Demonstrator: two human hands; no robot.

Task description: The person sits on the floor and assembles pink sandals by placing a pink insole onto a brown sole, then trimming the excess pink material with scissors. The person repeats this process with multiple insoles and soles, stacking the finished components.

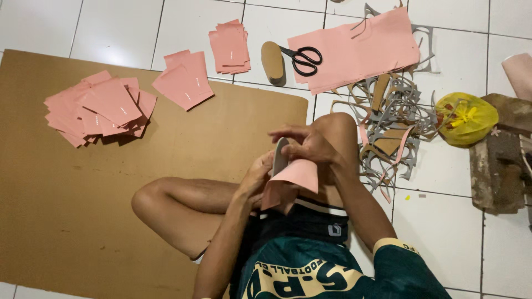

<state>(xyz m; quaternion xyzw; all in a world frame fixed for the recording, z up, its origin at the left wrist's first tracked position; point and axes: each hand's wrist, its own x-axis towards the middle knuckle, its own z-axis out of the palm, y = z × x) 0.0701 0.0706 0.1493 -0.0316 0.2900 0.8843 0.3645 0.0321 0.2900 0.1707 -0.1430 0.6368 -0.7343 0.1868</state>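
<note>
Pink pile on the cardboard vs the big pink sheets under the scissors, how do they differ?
The pink pile is many small cut pieces, fanned loosely; the big pink sheets are a few large ones, stacked flat. The pile lies on the brown cardboard; the sheets lie on white tile with black scissors on their edge. Both are the same pink.

White tiled floor (pixel 454 221): cardboard sheet (pixel 66 210), scissors (pixel 302 58).

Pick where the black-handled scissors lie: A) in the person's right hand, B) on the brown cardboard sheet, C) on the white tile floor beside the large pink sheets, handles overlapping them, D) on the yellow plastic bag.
C: the black-handled scissors rest on the white tile floor, handles overlapping the edge of the large pink sheets, next to a tan sole-shaped cutout; both hands are on a pink piece instead.
</note>
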